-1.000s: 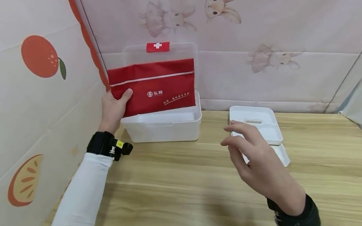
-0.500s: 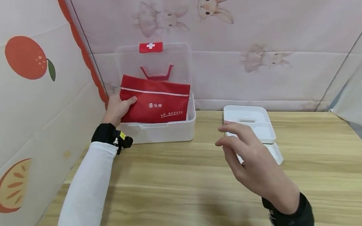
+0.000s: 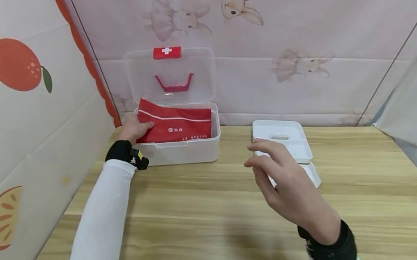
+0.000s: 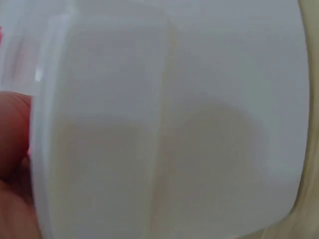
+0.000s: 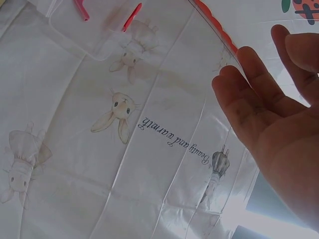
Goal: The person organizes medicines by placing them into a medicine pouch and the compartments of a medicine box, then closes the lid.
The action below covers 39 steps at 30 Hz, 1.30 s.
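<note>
A red pouch point(image 3: 175, 123) with a white stripe and white print lies tilted in the mouth of a white plastic first-aid box point(image 3: 179, 153). My left hand point(image 3: 133, 128) pinches the pouch's left end at the box's left rim, thumb on top; its other fingers are hidden. The box's clear lid point(image 3: 200, 73) stands raised behind, with a red handle point(image 3: 175, 86) and a red latch point(image 3: 167, 52) bearing a white cross. In the left wrist view the box wall point(image 4: 224, 124) fills most of the frame. My right hand point(image 3: 287, 185) hovers over the table with loosely bent fingers, holding nothing.
A white tray point(image 3: 285, 129) lies on the wooden table point(image 3: 190, 222) right of the box, partly behind my right hand, with another white piece point(image 3: 312, 174) below it. Printed fabric walls point(image 3: 296, 13) stand behind and at the left, close to the box.
My left hand has lowered the red pouch from upright above the box into its opening, uncovering the lid's handle. The right hand keeps its pose; the view has shifted slightly.
</note>
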### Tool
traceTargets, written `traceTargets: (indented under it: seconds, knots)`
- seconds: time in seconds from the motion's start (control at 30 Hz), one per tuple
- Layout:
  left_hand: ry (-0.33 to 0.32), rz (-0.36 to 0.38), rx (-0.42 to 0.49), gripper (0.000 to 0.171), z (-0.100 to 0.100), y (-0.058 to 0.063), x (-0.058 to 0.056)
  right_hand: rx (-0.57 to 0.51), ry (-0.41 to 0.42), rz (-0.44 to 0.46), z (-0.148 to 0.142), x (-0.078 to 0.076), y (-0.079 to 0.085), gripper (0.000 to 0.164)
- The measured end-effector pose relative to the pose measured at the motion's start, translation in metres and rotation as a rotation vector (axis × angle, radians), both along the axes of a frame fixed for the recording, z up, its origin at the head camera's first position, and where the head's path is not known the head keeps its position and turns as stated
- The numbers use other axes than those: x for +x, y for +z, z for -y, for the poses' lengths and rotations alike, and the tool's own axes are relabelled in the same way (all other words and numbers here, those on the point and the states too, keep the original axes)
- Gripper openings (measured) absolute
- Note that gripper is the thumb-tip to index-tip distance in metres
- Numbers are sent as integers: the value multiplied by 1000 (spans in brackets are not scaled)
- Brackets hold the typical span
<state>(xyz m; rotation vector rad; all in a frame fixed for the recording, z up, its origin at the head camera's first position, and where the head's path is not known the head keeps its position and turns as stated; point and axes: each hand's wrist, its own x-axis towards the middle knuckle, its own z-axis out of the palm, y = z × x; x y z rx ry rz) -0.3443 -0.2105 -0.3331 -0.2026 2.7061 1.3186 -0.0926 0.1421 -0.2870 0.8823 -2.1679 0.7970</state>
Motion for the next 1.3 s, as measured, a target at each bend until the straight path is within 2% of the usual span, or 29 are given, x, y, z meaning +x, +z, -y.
traceTargets:
  seconds: [0.13,0.27,0.4,0.6,0.83,0.93,1.13,1.23,1.3]
  knots:
    - [-81,-41,-178,58,0,-4,-2,1,1,4,1,0,1,15]
    - [-120,-89,-304,54,-2,-8,-2,5,1,15,3,1,1,15]
    - [-131,-104,-335,58,-6,-9,-1,12,-7,11,4,1,1,19]
    - [-164,-76,-411,61,-9,-8,2,26,-8,-12,4,2,1,23]
    - [-199,-165,-535,32,-9,-15,-2,46,-12,-37,5,2,0,25]
    - [-175,-215,-529,24,-8,-19,-3,48,-8,-40,6,2,0,24]
    - [-124,-327,-531,26,-11,-23,-3,37,-4,-4,6,2,0,20]
    - [-136,-328,-536,25,-11,-24,-3,41,-8,-23,6,2,-1,22]
    - [-171,-284,-549,26,-11,-23,-3,43,-12,-40,7,2,-1,23]
